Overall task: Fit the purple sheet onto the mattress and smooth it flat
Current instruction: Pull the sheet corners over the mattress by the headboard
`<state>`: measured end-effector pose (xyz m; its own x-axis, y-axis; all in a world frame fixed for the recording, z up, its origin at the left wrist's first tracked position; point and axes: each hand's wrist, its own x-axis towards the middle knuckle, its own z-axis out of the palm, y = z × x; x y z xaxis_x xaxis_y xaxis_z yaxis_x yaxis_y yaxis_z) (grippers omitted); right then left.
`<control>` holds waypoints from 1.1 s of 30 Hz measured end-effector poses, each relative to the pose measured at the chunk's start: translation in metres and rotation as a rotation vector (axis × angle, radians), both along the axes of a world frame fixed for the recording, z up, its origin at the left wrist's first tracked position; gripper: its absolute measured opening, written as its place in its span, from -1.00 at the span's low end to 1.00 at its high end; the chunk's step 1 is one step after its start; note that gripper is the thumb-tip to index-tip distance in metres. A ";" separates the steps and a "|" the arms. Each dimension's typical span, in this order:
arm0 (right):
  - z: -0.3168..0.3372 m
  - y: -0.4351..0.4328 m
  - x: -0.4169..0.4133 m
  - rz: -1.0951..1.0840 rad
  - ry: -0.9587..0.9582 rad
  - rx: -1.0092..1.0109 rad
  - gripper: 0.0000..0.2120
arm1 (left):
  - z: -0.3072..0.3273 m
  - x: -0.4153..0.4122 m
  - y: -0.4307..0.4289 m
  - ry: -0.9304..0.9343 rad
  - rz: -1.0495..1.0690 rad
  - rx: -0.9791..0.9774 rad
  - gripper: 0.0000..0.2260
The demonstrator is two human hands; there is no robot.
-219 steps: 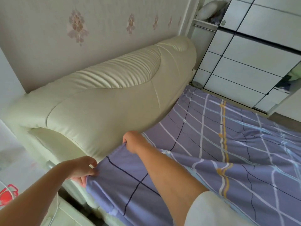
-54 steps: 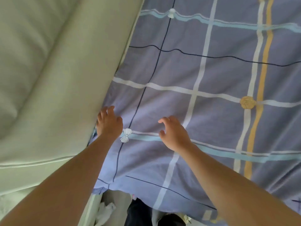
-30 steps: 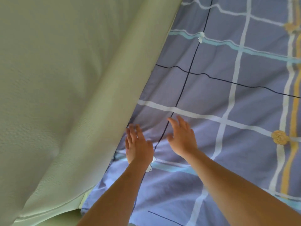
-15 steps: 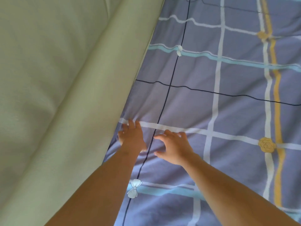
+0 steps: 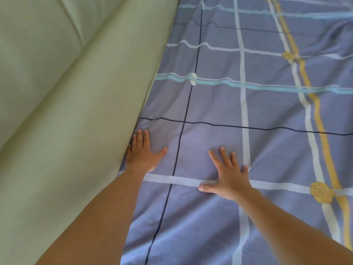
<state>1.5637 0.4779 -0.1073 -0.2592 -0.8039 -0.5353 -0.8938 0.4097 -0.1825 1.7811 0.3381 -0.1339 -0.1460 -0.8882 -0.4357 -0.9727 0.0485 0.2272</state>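
Observation:
The purple sheet (image 5: 219,104) with white, blue, yellow and dark lines covers the mattress and fills the right side of the head view. My left hand (image 5: 142,153) lies flat on it with straight fingers, right against the headboard, where the sheet's edge disappears. My right hand (image 5: 228,175) presses flat on the sheet a little to the right, fingers spread. The cloth around both hands looks smooth; faint wrinkles show at the far right.
A cream padded headboard (image 5: 66,92) fills the left half of the view and runs diagonally along the sheet's edge. The mattress itself is hidden under the sheet.
Both hands have slid farther along the headboard edge over the sheet. Their fingers went from loosely curled to flat and spread, and the hands moved apart.

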 end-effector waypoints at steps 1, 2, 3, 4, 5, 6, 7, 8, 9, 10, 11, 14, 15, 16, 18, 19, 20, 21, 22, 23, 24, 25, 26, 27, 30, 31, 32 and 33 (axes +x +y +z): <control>-0.001 0.004 0.000 0.011 -0.005 -0.013 0.10 | 0.001 0.003 -0.001 0.003 0.021 0.015 -0.09; -0.001 0.010 -0.002 0.010 -0.009 -0.031 0.08 | 0.002 0.002 -0.004 0.002 0.042 0.033 -0.06; 0.000 0.016 -0.003 0.004 -0.015 -0.058 0.05 | 0.003 0.002 -0.008 0.002 0.070 0.049 -0.03; 0.001 0.024 -0.008 -0.026 -0.024 -0.092 -0.01 | 0.005 0.000 -0.011 0.001 0.096 0.066 -0.02; 0.004 0.033 -0.015 -0.079 -0.029 -0.127 -0.07 | 0.007 -0.003 -0.014 -0.003 0.117 0.072 -0.02; 0.005 0.042 -0.024 -0.149 -0.026 -0.157 -0.14 | 0.008 -0.004 -0.014 -0.011 0.133 0.065 -0.02; 0.006 0.053 -0.035 -0.218 -0.005 -0.171 -0.20 | 0.009 -0.005 -0.014 -0.012 0.144 0.047 -0.04; 0.008 0.066 -0.052 -0.273 0.040 -0.161 -0.23 | 0.012 -0.010 -0.010 -0.005 0.138 0.016 -0.07; 0.010 0.084 -0.067 -0.318 0.083 -0.119 -0.25 | 0.014 -0.017 0.001 -0.013 0.110 -0.036 -0.12; 0.008 0.094 -0.076 -0.337 0.108 -0.077 -0.24 | 0.015 -0.017 0.010 -0.022 0.066 -0.108 -0.17; 0.007 0.108 -0.084 -0.356 0.111 -0.025 -0.21 | 0.016 -0.022 0.025 -0.024 -0.023 -0.148 -0.20; 0.008 0.140 -0.091 -0.338 0.099 0.062 -0.14 | 0.012 -0.046 0.077 -0.021 -0.328 -0.077 -0.12; 0.009 0.147 -0.092 -0.321 0.102 0.083 -0.13 | 0.010 -0.051 0.089 -0.054 -0.367 -0.056 -0.06; 0.010 0.151 -0.092 -0.311 0.097 0.103 -0.12 | 0.007 -0.052 0.095 -0.089 -0.367 -0.054 -0.02; 0.013 0.158 -0.093 -0.307 0.088 0.150 -0.09 | 0.007 -0.051 0.094 -0.139 -0.347 -0.034 0.02; 0.014 0.161 -0.092 -0.302 0.082 0.167 -0.07 | 0.010 -0.050 0.090 -0.162 -0.344 -0.008 0.02; 0.016 0.165 -0.092 -0.298 0.074 0.184 -0.05 | 0.014 -0.053 0.087 -0.194 -0.350 0.025 0.02; 0.020 0.169 -0.092 -0.288 0.068 0.205 -0.01 | 0.019 -0.058 0.086 -0.235 -0.355 0.061 0.03; 0.023 0.174 -0.092 -0.259 0.075 0.248 0.03 | 0.024 -0.062 0.086 -0.265 -0.341 0.089 0.03; 0.027 0.182 -0.092 -0.209 0.112 0.313 0.08 | 0.030 -0.069 0.090 -0.279 -0.314 0.103 0.02; 0.029 0.191 -0.088 -0.143 0.181 0.378 0.11 | 0.034 -0.075 0.095 -0.277 -0.273 0.105 0.00; 0.033 0.201 -0.084 -0.066 0.261 0.436 0.12 | 0.038 -0.081 0.104 -0.269 -0.244 0.088 -0.05; 0.037 0.212 -0.080 -0.017 0.310 0.485 0.09 | 0.043 -0.090 0.117 -0.262 -0.261 0.041 -0.12; 0.039 0.220 -0.076 0.010 0.322 0.504 0.04 | 0.046 -0.099 0.131 -0.234 -0.322 -0.021 -0.20; 0.051 0.231 -0.087 -0.007 0.190 0.390 -0.11 | 0.054 -0.134 0.178 -0.039 -0.547 -0.031 -0.29; 0.056 0.231 -0.100 -0.024 0.121 0.332 -0.21 | 0.057 -0.150 0.192 0.017 -0.578 0.031 -0.28; 0.061 0.230 -0.114 -0.045 0.048 0.287 -0.30 | 0.059 -0.165 0.205 0.053 -0.591 0.092 -0.28; 0.063 0.228 -0.130 -0.063 -0.001 0.255 -0.35 | 0.062 -0.181 0.217 0.074 -0.595 0.137 -0.29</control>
<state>1.4336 0.7054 -0.0440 -0.3042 -0.6253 -0.7187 -0.8648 0.4977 -0.0670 1.6000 0.5551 -0.0718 -0.6339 -0.5818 -0.5096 -0.7691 0.5438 0.3358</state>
